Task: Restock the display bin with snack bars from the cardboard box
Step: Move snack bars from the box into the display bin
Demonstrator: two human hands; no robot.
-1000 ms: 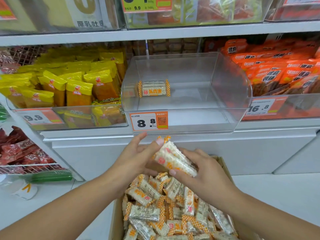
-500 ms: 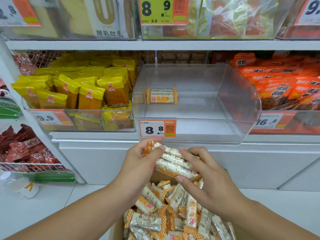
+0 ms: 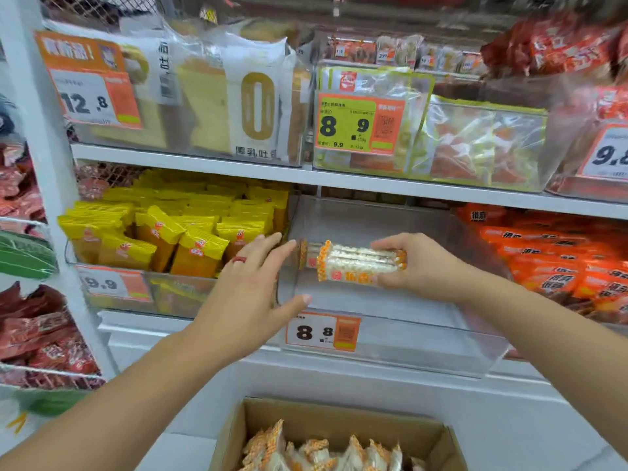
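**Snack bars held over the bin**

I see my right hand (image 3: pixel 421 263) with its fingers (image 3: pixel 390 244) clenched around a stack of white snack bars with orange-checked ends (image 3: pixel 356 263), inside the clear plastic display bin (image 3: pixel 390 348). My left hand (image 3: pixel 251 283) hovers with fingers (image 3: pixel 272 246) released and spread, just left of the bars. Another bar (image 3: pixel 307 254) lies behind them. Below my fingers, the brown cardboard box (image 3: pixel 326 426) holds more.

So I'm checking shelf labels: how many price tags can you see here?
5: 12.8 upper left, 8.9 upper middle, 9.8 upper right, 9.9 below the yellow packs, 8.8 on the clear bin. More may be hidden.
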